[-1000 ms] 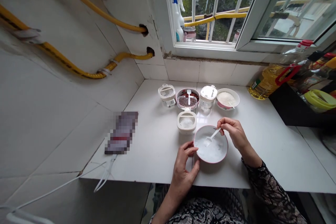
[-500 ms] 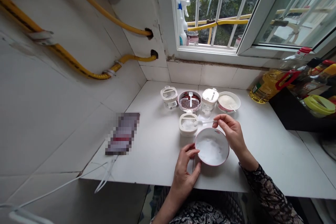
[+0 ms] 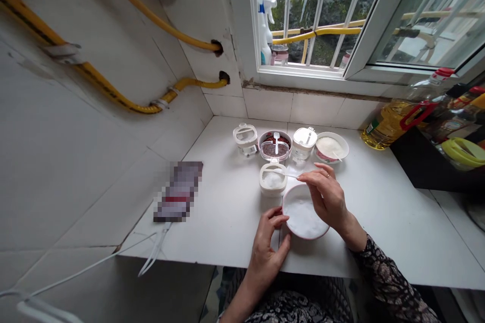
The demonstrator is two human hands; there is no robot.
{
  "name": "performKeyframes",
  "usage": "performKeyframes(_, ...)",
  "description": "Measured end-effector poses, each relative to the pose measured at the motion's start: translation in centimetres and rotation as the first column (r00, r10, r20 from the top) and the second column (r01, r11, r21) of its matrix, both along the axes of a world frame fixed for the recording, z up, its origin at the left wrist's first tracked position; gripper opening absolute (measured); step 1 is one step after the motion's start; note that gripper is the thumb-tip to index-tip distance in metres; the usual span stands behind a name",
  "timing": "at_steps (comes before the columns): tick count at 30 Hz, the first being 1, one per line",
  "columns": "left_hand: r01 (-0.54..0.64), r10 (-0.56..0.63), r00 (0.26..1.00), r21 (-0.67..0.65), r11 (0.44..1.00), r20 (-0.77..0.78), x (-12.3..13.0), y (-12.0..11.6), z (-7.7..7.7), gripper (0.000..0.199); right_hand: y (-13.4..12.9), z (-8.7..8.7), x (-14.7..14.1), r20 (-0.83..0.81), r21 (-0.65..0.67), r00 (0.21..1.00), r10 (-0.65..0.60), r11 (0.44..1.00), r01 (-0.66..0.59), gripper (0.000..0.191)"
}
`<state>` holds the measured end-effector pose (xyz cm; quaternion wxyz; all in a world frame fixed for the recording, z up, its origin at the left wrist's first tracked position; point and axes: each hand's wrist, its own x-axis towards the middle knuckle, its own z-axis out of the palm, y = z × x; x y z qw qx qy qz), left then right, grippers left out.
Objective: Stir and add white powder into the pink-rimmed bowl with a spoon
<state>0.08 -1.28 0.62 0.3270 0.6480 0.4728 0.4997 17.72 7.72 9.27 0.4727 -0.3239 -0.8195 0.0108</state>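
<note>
My right hand (image 3: 326, 196) pinches the handle of a small white spoon (image 3: 286, 174) above the far side of a bowl (image 3: 305, 217) that holds white granules. The spoon's other end is over an open small container (image 3: 273, 181) with white granules inside. Against the bowl's left rim rest the fingers of my left hand (image 3: 268, 242), thumb and fingers apart around its edge. Behind stand a lidded container (image 3: 245, 139), a bowl of dark red contents (image 3: 273, 147) with a white spoon across a clear lid, another lidded container (image 3: 304, 142) and a bowl of pale granules (image 3: 331, 147).
A blurred dark flat object (image 3: 180, 192) with a white cable lies at the left of the counter (image 3: 227, 212). An oil bottle (image 3: 386, 121) and a black box (image 3: 417, 161) of bottles stand at the right. A barred window is behind.
My right hand has moved left and turned palm down, now covering part of the bowl. The spoon has shifted left over the small container. My left hand stays at the bowl.
</note>
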Motion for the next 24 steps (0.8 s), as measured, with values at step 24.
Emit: performKeyframes(24,0.007,-0.007,1.0,0.009,1.0,0.002,0.02,-0.02,-0.15,0.033,-0.02,-0.49,-0.56,0.11,0.008,0.994,0.014,1.0,-0.015,0.033)
